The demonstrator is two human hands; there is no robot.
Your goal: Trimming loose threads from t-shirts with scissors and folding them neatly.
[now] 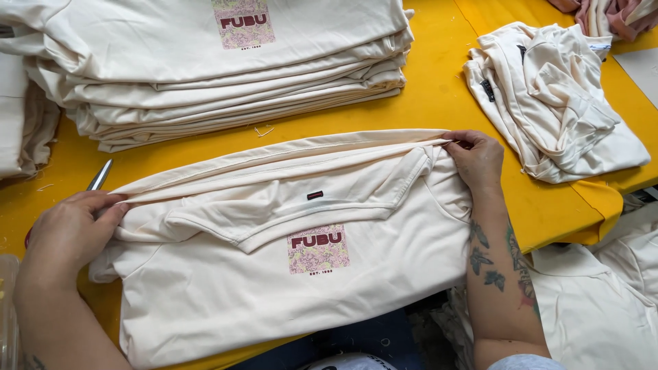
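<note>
A cream T-shirt (274, 288) with a small pink-and-red printed square on its chest lies folded across the yellow table (439, 96) in front of me. My left hand (68, 229) pinches its folded edge at the left end. At the right end, my right hand (476, 159) grips the same upper fold between fingers and thumb. The neckline with a dark label faces up between my hands.
A tall stack of folded cream shirts (219, 68) sits at the back left. A loose heap of cream shirts (555, 103) lies at the right. A metal tool tip (100, 175) pokes out by my left hand. More cream fabric (596, 308) hangs below the table's right edge.
</note>
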